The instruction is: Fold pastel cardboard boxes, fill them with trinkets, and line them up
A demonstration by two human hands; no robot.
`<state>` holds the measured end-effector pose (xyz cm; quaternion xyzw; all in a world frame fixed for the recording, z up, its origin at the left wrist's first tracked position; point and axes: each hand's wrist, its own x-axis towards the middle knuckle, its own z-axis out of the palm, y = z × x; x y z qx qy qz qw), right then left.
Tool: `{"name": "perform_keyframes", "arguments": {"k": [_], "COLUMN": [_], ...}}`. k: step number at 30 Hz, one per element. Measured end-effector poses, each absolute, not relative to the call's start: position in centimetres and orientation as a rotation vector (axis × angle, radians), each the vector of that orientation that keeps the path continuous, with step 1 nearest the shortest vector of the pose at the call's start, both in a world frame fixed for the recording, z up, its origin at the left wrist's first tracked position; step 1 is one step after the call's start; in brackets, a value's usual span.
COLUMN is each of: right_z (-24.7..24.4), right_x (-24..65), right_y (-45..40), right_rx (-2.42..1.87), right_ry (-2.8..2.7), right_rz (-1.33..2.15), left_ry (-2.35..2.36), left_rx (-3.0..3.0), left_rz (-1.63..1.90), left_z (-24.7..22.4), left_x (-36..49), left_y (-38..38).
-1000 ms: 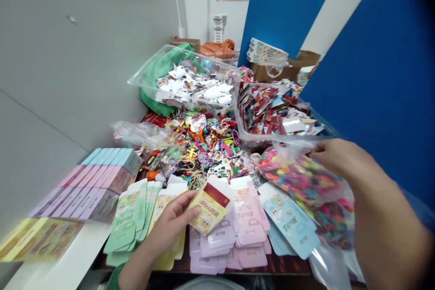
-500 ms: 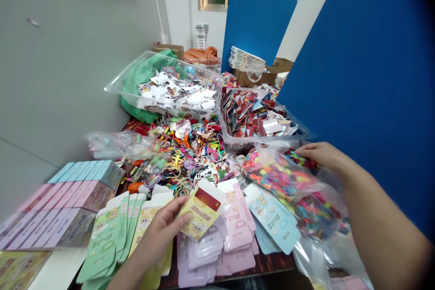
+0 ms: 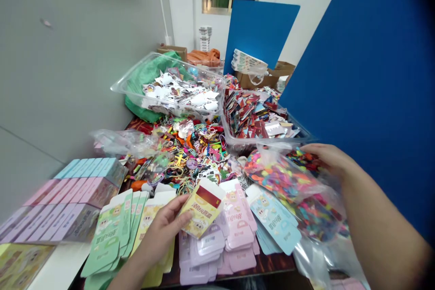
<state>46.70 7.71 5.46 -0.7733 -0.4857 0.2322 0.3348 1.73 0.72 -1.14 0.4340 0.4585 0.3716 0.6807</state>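
A small yellow box [image 3: 201,212] with its top flap up is pinched between the thumb and fingers of my left hand [image 3: 167,221]. It is over the fanned purple flat boxes [image 3: 200,253]. At the right, my right hand [image 3: 326,156] reaches down into a clear plastic bag [image 3: 288,176] of small bright coloured pieces. Its fingertips are hidden among the pieces. Fanned flat boxes in green [image 3: 108,235], pink [image 3: 238,222] and light blue [image 3: 273,219] lie along the table's front edge, with more yellow ones beneath my left wrist.
Behind lies a heap of small colourful trinkets [image 3: 190,154]. One clear tray [image 3: 136,93] holds white cut-outs, another [image 3: 234,139] red cards. Finished-looking boxes [image 3: 74,195] stand in rows at left. A blue panel [image 3: 360,99] rises at right.
My right hand has sunk deeper among the coloured pieces, its fingertips now out of sight. My left hand still holds the yellow box in nearly the same place. The view has shifted slightly.
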Motion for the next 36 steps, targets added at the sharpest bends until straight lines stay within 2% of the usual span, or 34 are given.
{"name": "perform_keyframes", "arguments": {"k": [8, 12, 14, 19, 30, 36], "right_z": [7.8, 8.6, 8.5, 7.1, 6.0, 6.2], "right_x": [41.5, 33.3, 29.1, 23.0, 20.8, 21.3], "right_y": [7.3, 5.9, 5.1, 4.5, 4.8, 5.0], "right_rx": [-1.733, -1.575, -1.47, -1.228, -1.497, -1.471], "right_ry": [-1.072, -1.454, -1.763, -2.303, -2.245, -2.183], "right_rz": [1.014, 1.127, 1.077, 0.683, 0.638, 0.724], "left_ry": [0.983, 0.937, 0.918, 0.911, 0.93, 0.994], "left_rx": [0.921, 0.952, 0.968, 0.961, 0.941, 0.94], "left_rz": [0.862, 0.868, 0.867, 0.897, 0.999, 0.998], "left_z": [-1.5, -1.2, -1.0, -0.6, -2.3, -2.5], "left_x": [2.4, 3.1, 3.3, 3.3, 2.6, 2.6], "left_y": [0.6, 0.5, 0.4, 0.1, 0.1, 0.2]}}
